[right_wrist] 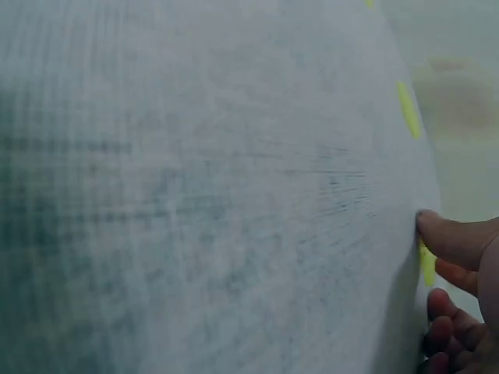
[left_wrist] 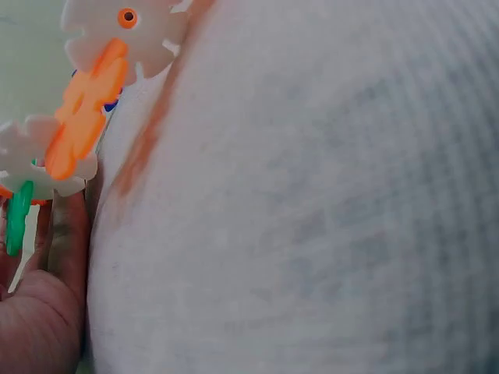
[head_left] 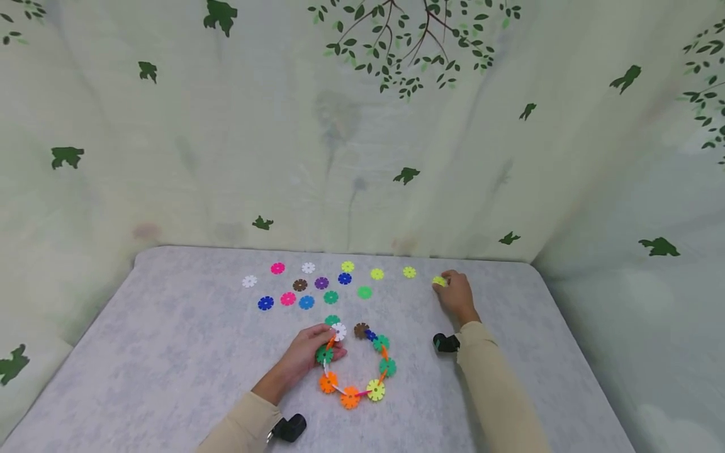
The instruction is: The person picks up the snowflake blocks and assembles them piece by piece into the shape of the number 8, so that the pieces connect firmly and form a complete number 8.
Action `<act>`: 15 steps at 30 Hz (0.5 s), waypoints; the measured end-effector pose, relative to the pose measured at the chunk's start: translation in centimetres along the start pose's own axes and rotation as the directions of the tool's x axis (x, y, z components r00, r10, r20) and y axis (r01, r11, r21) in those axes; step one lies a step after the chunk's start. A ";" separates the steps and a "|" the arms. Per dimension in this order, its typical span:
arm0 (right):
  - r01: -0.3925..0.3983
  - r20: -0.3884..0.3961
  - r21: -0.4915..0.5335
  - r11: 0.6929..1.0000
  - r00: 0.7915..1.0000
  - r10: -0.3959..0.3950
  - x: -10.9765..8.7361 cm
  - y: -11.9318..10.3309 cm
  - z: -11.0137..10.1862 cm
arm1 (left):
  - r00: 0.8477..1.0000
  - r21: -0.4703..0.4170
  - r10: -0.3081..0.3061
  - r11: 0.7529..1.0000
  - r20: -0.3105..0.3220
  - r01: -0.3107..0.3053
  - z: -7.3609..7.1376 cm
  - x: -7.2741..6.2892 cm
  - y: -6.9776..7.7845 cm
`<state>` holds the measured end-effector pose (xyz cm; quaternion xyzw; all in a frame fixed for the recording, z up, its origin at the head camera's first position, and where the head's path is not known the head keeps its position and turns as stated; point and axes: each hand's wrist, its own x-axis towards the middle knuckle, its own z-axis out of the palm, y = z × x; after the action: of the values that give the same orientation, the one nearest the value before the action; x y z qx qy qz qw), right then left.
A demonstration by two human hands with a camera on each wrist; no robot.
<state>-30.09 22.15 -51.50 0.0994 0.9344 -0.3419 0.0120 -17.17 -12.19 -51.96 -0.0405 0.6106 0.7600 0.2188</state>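
My left hand [head_left: 301, 353] holds the left side of a curved chain [head_left: 350, 397] of notched plastic snowflake discs, linked edge to edge. A green disc [head_left: 324, 355] of the chain is at its fingers, with a white disc [head_left: 339, 331] at that end. The chain's other end is a brown disc [head_left: 361, 330], a gap apart from the white one. In the left wrist view, an orange disc [left_wrist: 82, 117] joins two white ones above the fingers. At the far right, my right hand [head_left: 457, 296] pinches a yellow snowflake disc [head_left: 438, 282] at the tabletop between thumb and fingers.
Loose snowflake discs lie in rough rows at the back of the grey table [head_left: 170, 352], among them a yellow disc [head_left: 410, 272], a light green disc [head_left: 365, 292] and a pink disc [head_left: 277, 268]. A leaf-printed curtain [head_left: 283, 126] hangs behind the table's far edge.
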 end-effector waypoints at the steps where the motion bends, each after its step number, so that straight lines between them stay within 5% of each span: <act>1: 0.004 -0.003 -0.016 1.000 1.000 -0.004 0.1 -0.1 -0.1 | 1.000 -0.005 -0.003 1.000 -0.011 0.003 0.1 0.1 0.0; 6: -0.002 -0.043 0.012 1.000 0.999 0.002 0.2 -0.4 -0.2 | 0.997 0.014 -0.016 1.000 -0.072 0.017 0.6 0.3 0.1; 10: 0.031 -0.067 0.166 0.986 0.998 -0.020 -0.3 -0.3 0.3 | 0.995 0.046 -0.019 0.999 -0.101 0.024 0.7 0.4 0.0; 12: 0.065 -0.053 0.282 0.957 0.997 -0.052 -1.0 -0.7 0.9 | 0.994 0.069 -0.012 0.997 -0.106 0.020 0.6 0.3 -0.1; 15: 0.140 0.015 0.462 0.876 0.986 -0.165 -3.2 -2.3 1.8 | 0.994 0.093 0.000 0.996 -0.110 0.010 0.6 0.3 -0.1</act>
<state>-27.49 18.67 -51.12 0.0163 0.8314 -0.5553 -0.0135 -17.25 -11.50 -51.97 -0.0735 0.6566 0.7267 0.1883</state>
